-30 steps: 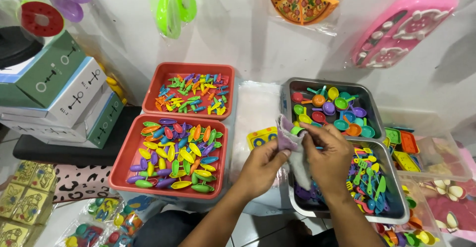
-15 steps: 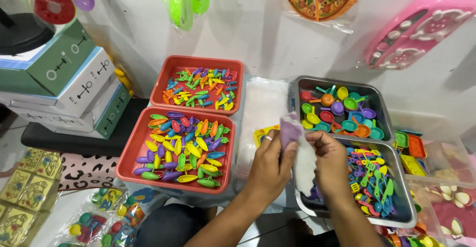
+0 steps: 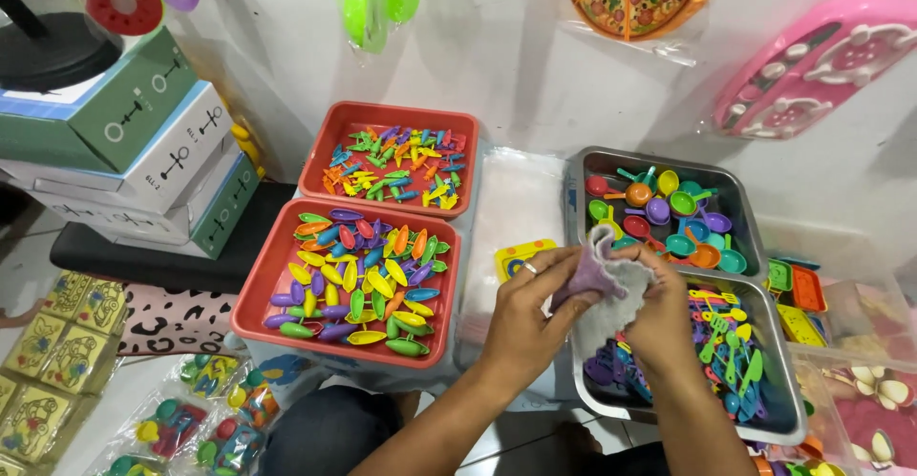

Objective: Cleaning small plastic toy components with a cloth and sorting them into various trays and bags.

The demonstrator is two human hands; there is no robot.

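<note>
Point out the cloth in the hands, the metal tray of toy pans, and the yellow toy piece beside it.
cloth point(image 3: 604, 306), head view, on its hanging pale part.
metal tray of toy pans point(image 3: 579, 172), head view, on its left rim.
yellow toy piece point(image 3: 516, 255), head view, on its top face.

Bare forearms without sleeves, a silver ring point(image 3: 529, 268) on the left hand point(image 3: 528, 309), dark trousers point(image 3: 330, 433).

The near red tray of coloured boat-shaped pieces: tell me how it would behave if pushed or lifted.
The red tray looks like thin plastic, so probably light and slightly flexible. The loose boat-shaped pieces are heaped, so they would likely slide and spill if it tipped. It sits near an edge, so a push might overhang it.
</note>
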